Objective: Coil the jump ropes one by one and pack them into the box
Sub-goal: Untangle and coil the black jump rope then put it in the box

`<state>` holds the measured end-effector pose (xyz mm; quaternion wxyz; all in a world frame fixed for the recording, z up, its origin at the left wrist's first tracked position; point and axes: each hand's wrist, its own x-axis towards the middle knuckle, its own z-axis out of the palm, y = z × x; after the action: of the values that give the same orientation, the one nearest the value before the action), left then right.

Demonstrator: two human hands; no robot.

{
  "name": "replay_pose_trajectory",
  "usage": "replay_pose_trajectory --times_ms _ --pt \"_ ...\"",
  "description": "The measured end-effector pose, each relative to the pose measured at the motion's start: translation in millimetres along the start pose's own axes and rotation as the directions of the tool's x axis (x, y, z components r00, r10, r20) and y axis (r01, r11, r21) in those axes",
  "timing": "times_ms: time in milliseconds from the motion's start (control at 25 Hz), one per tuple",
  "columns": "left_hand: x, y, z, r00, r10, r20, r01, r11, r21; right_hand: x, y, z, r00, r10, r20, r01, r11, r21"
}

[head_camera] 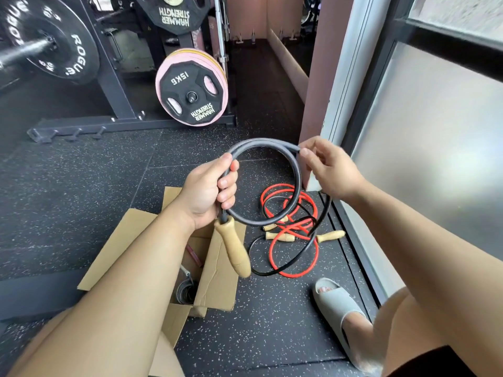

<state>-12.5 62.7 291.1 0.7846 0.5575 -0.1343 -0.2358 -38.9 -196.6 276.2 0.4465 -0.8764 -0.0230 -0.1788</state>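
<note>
Head view: left hand [206, 189] grips the coiled black jump rope [297, 172], right hand [332, 170] pinches its top; speckled rubber gym floor [81, 170], weight plates [190, 93] behind.

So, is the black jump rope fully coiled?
Partly. The left hand grips the black jump rope in a loop, the right hand pinches its top, and the rest trails to the floor.

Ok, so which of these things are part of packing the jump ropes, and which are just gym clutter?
Part of the job: black jump rope, looped between left hand and right hand; its wooden handle; red jump rope on the floor; cardboard box.

Just lying about: 15 kg weight plate, Rogue plate, rack base, grey slipper.
</note>
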Motion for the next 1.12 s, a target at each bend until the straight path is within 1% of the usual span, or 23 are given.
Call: replay_pose_trajectory --times_ms 40,80,120,200,360,480,600,680,840,920,1000,1120 --pt "-0.2 -0.1 -0.8 1.0 0.008 -0.019 -0.006 0.997 0.076 1.2 -2.7 -3.4 0.997 -0.018 -0.069 0.018 1.0 -0.002" --pt "-0.4 -0.1 -1.4 0.999 0.017 -0.041 -0.011 0.99 0.139 1.7 -3.6 -4.1 0.994 -0.019 -0.104 0.021 1.0 0.013" --pt "-0.5 0.2 -2.0 0.997 0.029 -0.065 -0.017 0.983 0.184 1.1 -3.5 -2.9 0.995 -0.007 -0.103 0.009 1.0 0.019" --pt "-0.4 1.3 -2.9 0.993 0.061 -0.1 -0.039 0.977 0.21 -1.2 -1.0 5.0 0.999 0.027 -0.044 -0.029 0.999 -0.03" --pt "1.0 2.3 1.6 0.986 0.104 -0.132 -0.095 0.993 0.07 -8.6 -1.3 27.3 0.981 0.082 0.173 -0.061 0.99 -0.125" --pt "3.8 3.6 2.6 0.974 0.118 -0.195 -0.13 0.99 -0.05 -18.5 -0.8 43.5 0.93 0.153 0.333 -0.113 0.984 -0.138" --pt "7.4 3.9 1.3 0.955 0.136 -0.264 -0.174 0.976 -0.128 -24.0 -6.4 50.3 0.883 0.206 0.422 -0.148 0.975 -0.168" --pt "8.1 3.1 4.2 0.948 0.141 -0.284 -0.196 0.965 -0.177 -26.2 -12.9 54.5 0.875 0.21 0.436 -0.142 0.973 -0.184" --pt "7.3 5.3 15.0 0.957 0.114 -0.268 -0.201 0.924 -0.325 -30.7 -12.2 68.8 0.868 0.275 0.413 -0.158 0.942 -0.295" --pt "7.3 7.1 18.1 0.96 0.108 -0.26 -0.202 0.908 -0.368 -31.4 -13.5 74.5 0.852 0.323 0.412 -0.151 0.905 -0.398" --pt "8.5 7.0 20.3 0.954 0.108 -0.279 -0.213 0.899 -0.383 -32.9 -19.6 77.0 0.849 0.349 0.396 -0.118 0.857 -0.502" --pt "13.1 1.0 24.9 0.921 0.132 -0.367 -0.266 0.901 -0.342 -36.5 -33.9 82.9 0.893 0.308 0.327 -0.032 0.77 -0.638"
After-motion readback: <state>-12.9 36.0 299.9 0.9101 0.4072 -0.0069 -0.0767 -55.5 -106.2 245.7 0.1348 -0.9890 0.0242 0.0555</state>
